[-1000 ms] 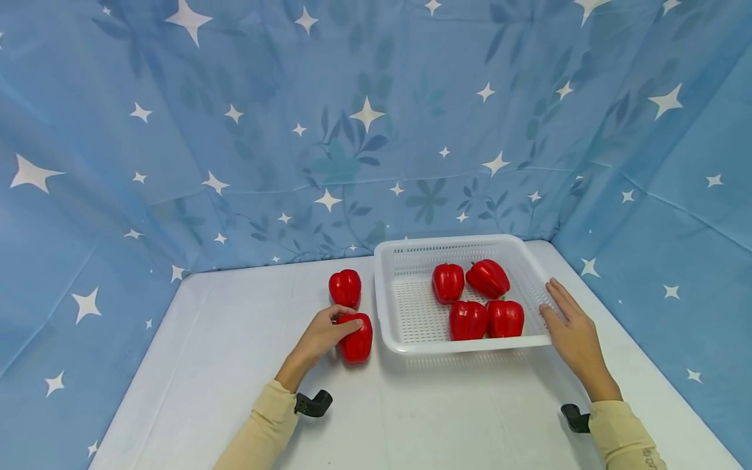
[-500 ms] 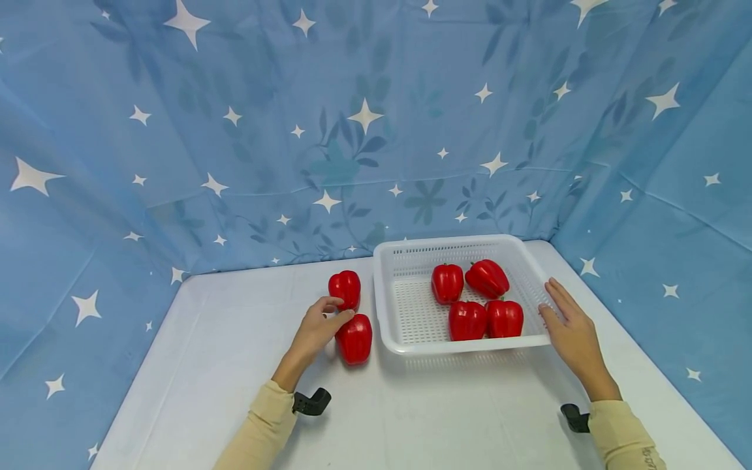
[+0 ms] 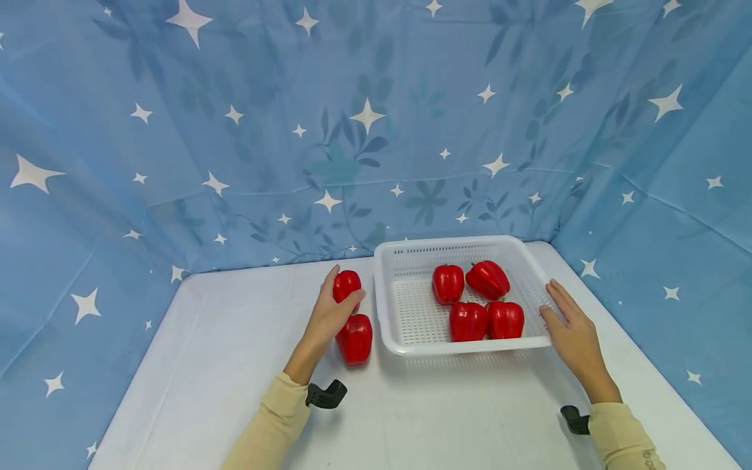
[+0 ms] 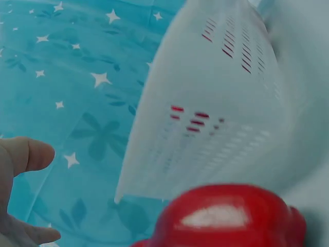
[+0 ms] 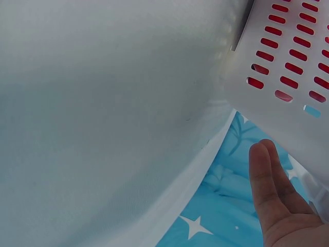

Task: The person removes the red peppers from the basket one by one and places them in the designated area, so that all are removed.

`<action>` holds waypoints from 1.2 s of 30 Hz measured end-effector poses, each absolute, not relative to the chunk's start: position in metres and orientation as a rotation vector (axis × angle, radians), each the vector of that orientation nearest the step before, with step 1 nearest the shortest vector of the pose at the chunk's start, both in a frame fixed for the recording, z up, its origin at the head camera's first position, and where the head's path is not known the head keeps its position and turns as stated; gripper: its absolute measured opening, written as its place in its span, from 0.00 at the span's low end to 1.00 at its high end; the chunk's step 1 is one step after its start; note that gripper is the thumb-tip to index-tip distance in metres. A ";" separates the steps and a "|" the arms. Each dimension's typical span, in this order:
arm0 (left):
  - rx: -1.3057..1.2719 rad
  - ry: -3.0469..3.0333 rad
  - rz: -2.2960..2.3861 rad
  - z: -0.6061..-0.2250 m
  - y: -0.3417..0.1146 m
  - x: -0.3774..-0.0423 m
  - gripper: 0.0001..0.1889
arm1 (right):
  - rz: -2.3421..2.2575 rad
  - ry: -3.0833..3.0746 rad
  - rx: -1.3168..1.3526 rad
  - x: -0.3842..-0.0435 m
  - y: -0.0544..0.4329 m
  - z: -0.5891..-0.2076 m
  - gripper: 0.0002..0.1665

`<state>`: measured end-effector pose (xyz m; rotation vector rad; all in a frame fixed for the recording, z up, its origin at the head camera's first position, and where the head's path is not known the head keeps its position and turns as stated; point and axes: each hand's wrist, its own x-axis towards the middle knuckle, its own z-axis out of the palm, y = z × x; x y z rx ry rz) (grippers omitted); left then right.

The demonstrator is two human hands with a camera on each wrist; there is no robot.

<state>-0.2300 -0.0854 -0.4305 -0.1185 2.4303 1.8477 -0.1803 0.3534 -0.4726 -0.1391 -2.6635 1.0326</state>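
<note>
red peppers [image 3: 354, 339], white basket [image 3: 470, 347], star-printed blue curtain [image 3: 270, 85].
the peppers are a glossy red with pale highlights; the basket's plain white is broken by rows of slots. white four-pointed stars [image 3: 367, 116] and darker blue leaves [image 3: 375, 143] pattern the curtain. the table [image 3: 235, 339] is white, the sleeves [image 3: 275, 411] cream, the wrist cameras [image 3: 327, 395] black.

Left of the hands [image 3: 328, 316], now spread wider, forward from the near red pepper [image 3: 355, 341] to the far red pepper [image 3: 346, 284]
</note>
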 end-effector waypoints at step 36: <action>0.045 2.060 2.224 -0.407 -0.023 -0.246 0.41 | 1.038 -2.650 -0.156 -0.181 0.352 -0.472 0.36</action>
